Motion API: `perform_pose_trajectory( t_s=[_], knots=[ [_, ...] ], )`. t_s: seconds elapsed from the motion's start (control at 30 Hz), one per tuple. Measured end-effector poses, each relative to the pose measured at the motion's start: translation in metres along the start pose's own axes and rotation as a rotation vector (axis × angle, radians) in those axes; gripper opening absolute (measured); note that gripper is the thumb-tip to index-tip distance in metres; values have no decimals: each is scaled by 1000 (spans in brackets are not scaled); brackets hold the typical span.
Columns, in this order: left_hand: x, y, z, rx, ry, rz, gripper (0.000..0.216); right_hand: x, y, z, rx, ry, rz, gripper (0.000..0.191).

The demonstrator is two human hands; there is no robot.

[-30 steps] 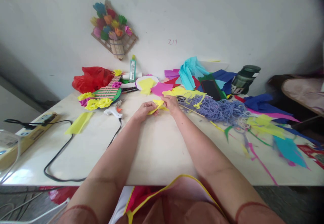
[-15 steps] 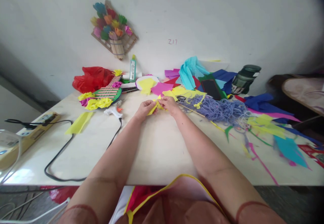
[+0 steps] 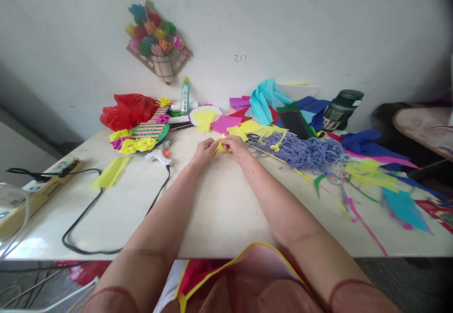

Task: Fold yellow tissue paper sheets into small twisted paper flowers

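Both my hands meet over the middle of the pale table (image 3: 219, 209), pinching one small piece of yellow paper (image 3: 220, 147). My left hand (image 3: 203, 152) is closed on its left end and my right hand (image 3: 236, 147) is closed on its right end. The paper is bunched small between the fingers, and most of it is hidden. Just beyond my right hand lies a heap of purple yarn (image 3: 304, 150) with a thin wooden stick (image 3: 269, 154) across it.
A white glue gun (image 3: 158, 155) lies left of my hands, its black cord (image 3: 106, 209) running to a power strip (image 3: 38, 185). Coloured paper scraps (image 3: 368, 171) spread to the right. A red bag (image 3: 127, 108), a glue bottle (image 3: 185, 95) and a dark green jar (image 3: 341, 109) stand by the wall.
My hands have drawn closer together and the yellow paper has been gathered into a smaller bunch between them. Nothing else on the table has moved.
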State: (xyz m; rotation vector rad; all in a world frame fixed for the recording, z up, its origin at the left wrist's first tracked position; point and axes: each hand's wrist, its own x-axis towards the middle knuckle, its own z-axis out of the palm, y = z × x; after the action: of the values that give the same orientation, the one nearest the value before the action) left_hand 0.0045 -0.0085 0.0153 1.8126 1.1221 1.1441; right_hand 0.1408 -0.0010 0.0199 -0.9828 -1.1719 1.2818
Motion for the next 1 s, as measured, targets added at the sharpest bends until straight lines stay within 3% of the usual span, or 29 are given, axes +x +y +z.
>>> perform_pose_trajectory(
  t_s=[0.23,0.43,0.63,0.87,1.0],
  knots=[
    [3,-5,4,80,80,-3,40,1,-2,-1,38,-5,9,21],
    [2,-1,5,74,43,-10,41,2,-1,-2,80,-103,113,25],
    [1,3,6,130,48,13,42,4,1,-2,49,-41,69,27],
    [2,7,8,394,101,85,40,2,-3,4,-28,64,54,26],
    [1,10,10,551,133,116,39,1,-5,6,-10,56,90,24]
  ],
)
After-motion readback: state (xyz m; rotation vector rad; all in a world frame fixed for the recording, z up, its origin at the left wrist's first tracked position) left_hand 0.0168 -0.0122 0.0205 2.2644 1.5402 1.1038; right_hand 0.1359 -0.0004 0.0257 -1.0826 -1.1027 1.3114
